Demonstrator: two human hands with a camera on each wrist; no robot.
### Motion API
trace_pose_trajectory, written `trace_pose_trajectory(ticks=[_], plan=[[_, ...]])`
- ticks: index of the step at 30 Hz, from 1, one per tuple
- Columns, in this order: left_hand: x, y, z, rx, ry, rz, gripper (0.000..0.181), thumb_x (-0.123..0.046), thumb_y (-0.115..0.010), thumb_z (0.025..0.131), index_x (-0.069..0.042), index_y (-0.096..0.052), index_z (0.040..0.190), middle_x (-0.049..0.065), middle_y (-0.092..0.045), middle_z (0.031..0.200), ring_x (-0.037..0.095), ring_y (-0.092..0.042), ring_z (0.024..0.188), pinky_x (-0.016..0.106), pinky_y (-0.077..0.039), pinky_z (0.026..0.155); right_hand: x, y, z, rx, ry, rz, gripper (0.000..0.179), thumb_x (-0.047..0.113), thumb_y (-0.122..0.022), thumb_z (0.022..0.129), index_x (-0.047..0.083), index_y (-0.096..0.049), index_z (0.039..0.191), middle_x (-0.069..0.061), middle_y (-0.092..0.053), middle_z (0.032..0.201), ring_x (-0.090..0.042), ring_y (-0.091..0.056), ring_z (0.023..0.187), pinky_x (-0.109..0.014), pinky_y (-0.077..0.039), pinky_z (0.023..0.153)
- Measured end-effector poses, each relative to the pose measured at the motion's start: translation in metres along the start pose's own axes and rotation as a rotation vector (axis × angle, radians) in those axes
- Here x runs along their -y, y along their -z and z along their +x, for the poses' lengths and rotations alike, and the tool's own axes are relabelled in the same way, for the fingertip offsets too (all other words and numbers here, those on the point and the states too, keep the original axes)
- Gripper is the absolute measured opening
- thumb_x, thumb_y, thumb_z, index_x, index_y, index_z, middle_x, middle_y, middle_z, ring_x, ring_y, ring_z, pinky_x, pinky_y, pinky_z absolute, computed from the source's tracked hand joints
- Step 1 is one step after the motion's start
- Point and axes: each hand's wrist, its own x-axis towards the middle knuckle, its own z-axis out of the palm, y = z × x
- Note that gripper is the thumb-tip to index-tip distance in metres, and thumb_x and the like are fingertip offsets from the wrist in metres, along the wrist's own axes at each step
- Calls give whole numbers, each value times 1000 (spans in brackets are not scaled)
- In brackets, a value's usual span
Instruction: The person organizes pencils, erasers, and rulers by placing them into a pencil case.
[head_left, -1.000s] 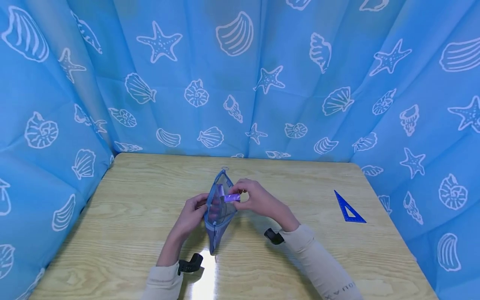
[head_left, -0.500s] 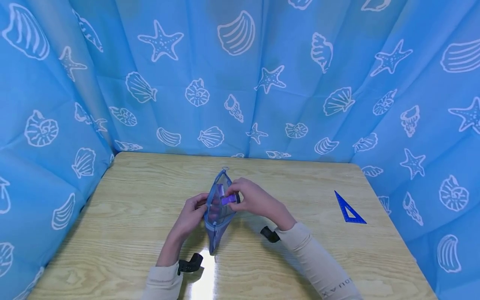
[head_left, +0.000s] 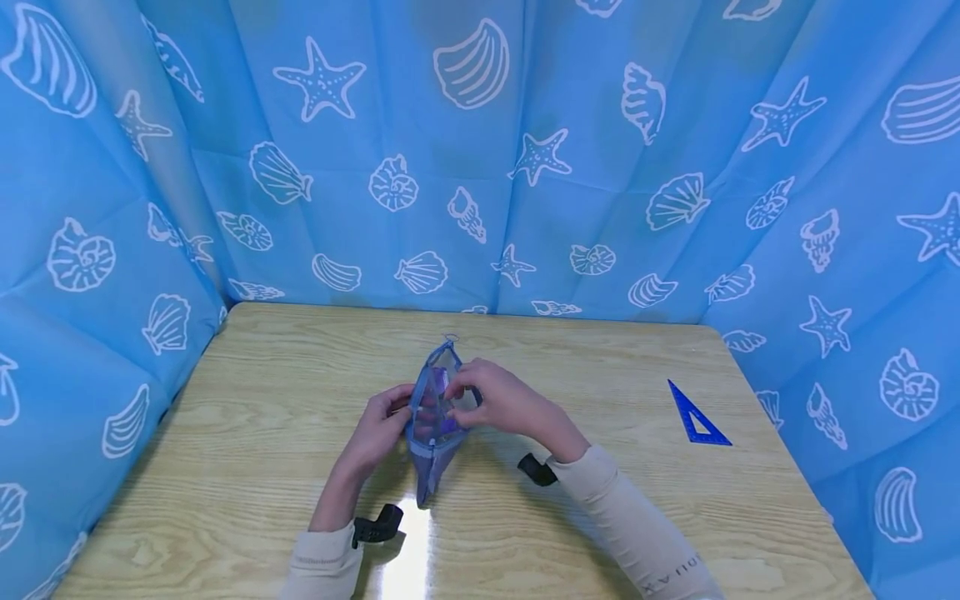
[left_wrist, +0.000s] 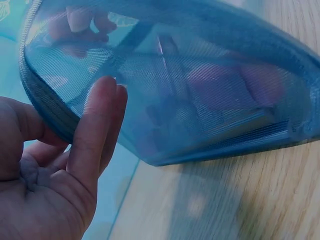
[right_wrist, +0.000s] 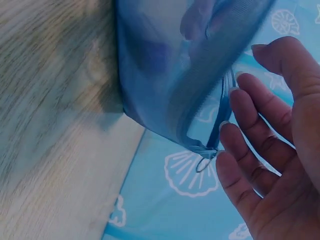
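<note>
A blue mesh zipper pouch [head_left: 433,471] stands on the table with its mouth spread. My left hand [head_left: 382,429] grips its left rim, the fingers at the zipper edge in the left wrist view. Inside, small purple things show; one purple piece [head_left: 449,424] lies under my right hand, its kind hidden by the mesh. My right hand [head_left: 513,400] is over the right side of the mouth. Its thumb and fingers stand apart with nothing between them, as the right wrist view shows. A metal ring [right_wrist: 203,165] hangs from the pouch's far end.
A blue triangle ruler [head_left: 697,417] lies on the right part of the wooden table [head_left: 300,358]. A blue curtain [head_left: 450,167] with white shells and starfish encloses the back and sides.
The purple piece that my right hand pinched has gone down into the pouch, and the fingers have let go of it. My left hand has stayed at the rim.
</note>
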Motion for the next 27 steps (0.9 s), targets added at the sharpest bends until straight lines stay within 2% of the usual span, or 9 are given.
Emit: trace_pose_trajectory(ticks=[4, 8, 11, 14, 20, 27], plan=[[0, 0, 0, -1, -1, 2, 36, 5, -38, 103, 10, -55, 135, 30, -64, 125, 34, -68, 107, 28, -61, 81, -3, 4, -7, -53, 18, 48, 17, 13, -73, 92, 6, -74, 107, -8, -70, 103, -27, -61, 97, -47, -56, 87], [-1, 1, 0, 8, 3, -35, 36, 5, -38, 103, 11, -53, 135, 32, -62, 125, 37, -68, 107, 32, -63, 83, -11, 6, -17, -137, 25, 63, 13, 12, -72, 94, 9, -74, 106, -2, -69, 99, -26, -62, 96, -47, -56, 87], [-1, 2, -1, 11, 4, -42, 37, 6, -37, 103, 12, -52, 136, 33, -61, 126, 38, -68, 107, 32, -63, 83, -22, 7, -27, -194, 10, 73, 14, 13, -71, 95, 10, -73, 108, 1, -69, 102, -26, -62, 97, -47, -55, 89], [-2, 2, -2, 12, 2, -29, 37, 5, -37, 103, 12, -52, 136, 33, -61, 127, 39, -68, 108, 32, -63, 82, -33, 9, -38, -233, -18, 91, 14, 13, -70, 96, 11, -72, 110, -3, -70, 105, -27, -61, 98, -51, -54, 89], [-3, 2, -2, 12, 9, -22, 37, 4, -37, 103, 11, -53, 136, 32, -61, 127, 40, -67, 109, 32, -63, 83, -55, 14, -63, -263, -106, 112, 16, 13, -69, 97, 15, -71, 112, -11, -69, 109, -27, -60, 99, -53, -54, 88], [-3, 1, -1, 13, 14, -17, 36, 5, -37, 104, 11, -53, 135, 32, -62, 126, 39, -68, 108, 31, -63, 82, -81, 15, -95, -296, -172, 80, 21, 11, -66, 99, 6, -70, 118, -11, -69, 111, -21, -60, 99, -43, -54, 87]])
